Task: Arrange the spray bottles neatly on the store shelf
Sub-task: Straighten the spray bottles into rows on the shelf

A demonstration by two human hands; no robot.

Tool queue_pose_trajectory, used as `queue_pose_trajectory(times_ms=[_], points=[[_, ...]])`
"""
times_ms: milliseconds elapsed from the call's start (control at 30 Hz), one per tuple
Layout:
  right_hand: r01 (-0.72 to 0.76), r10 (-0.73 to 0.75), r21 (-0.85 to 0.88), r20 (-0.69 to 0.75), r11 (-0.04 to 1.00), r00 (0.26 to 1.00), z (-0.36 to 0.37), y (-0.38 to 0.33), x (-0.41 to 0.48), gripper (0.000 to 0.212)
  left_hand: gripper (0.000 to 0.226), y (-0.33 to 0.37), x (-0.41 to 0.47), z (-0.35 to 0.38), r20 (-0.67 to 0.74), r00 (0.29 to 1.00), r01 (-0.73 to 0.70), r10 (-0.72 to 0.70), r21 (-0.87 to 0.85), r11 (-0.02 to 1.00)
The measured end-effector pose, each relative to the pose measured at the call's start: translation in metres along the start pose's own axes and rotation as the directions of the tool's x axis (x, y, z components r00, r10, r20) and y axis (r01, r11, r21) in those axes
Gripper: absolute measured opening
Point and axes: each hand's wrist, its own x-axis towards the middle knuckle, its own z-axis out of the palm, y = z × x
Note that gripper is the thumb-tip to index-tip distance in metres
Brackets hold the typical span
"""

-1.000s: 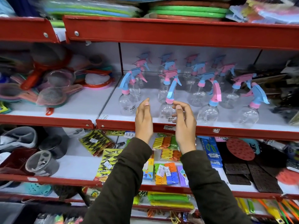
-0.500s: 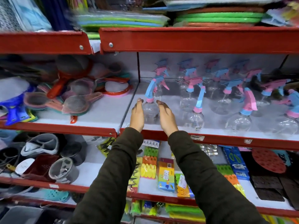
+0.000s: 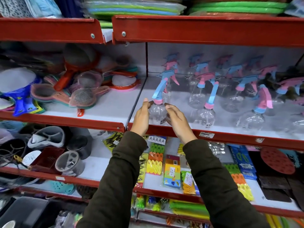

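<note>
Clear bottle upright at shelf front-left corner, left hand and right hand cupped on its sides, fingers open, roughly a dozen bottles total, rear ones blurred

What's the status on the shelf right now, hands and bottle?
Left hand and right hand cupped on either side of the front-left spray bottle. Bottle upright at the shelf's front edge. Next bottle close on the right; nothing blocking.
</note>
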Motion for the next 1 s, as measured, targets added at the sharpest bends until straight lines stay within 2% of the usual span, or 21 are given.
queue_pose_trajectory(times_ms=[67, 233, 367, 467, 633, 767, 1000], points=[[-0.004, 0.004, -0.009, -0.008, 1.000, 1.000, 0.001, -0.004, -0.008, 0.034, 0.055, 0.000, -0.007, 0.001, -0.015, 0.999, -0.029, 0.029, 0.020, 0.999], [0.065, -0.066, -0.058, -0.016, 0.996, 0.998, 0.000, -0.010, -0.006, 0.048, 0.051, -0.003, -0.018, 0.010, -0.227, 0.965, -0.092, 0.129, 0.165, 0.982], [0.033, -0.032, -0.078, 0.007, 0.996, 0.999, 0.006, -0.011, 0.001, 0.044, 0.049, -0.011, -0.019, 0.015, -0.232, 0.964, -0.055, 0.129, 0.302, 0.952], [0.027, -0.026, -0.101, 0.012, 0.995, 1.000, 0.008, -0.010, -0.003, 0.041, 0.053, -0.014, -0.017, 0.019, -0.175, 0.980, -0.040, 0.091, 0.274, 0.961], [0.042, -0.046, -0.123, -0.029, 0.991, 0.999, 0.007, -0.007, -0.011, 0.045, 0.053, -0.005, -0.019, 0.019, -0.159, 0.985, -0.035, 0.067, 0.193, 0.981], [0.041, -0.045, -0.137, -0.030, 0.990, 0.999, 0.006, -0.007, -0.018, 0.044, 0.063, 0.002, -0.013, 0.014, -0.155, 0.988, 0.006, 0.009, 0.093, 0.996], [0.044, -0.049, -0.174, -0.022, 0.984, 0.999, 0.004, -0.006, -0.027, 0.044, 0.055, 0.000, -0.008, 0.012, -0.148, 0.989, -0.001, 0.013, 0.085, 0.996]])
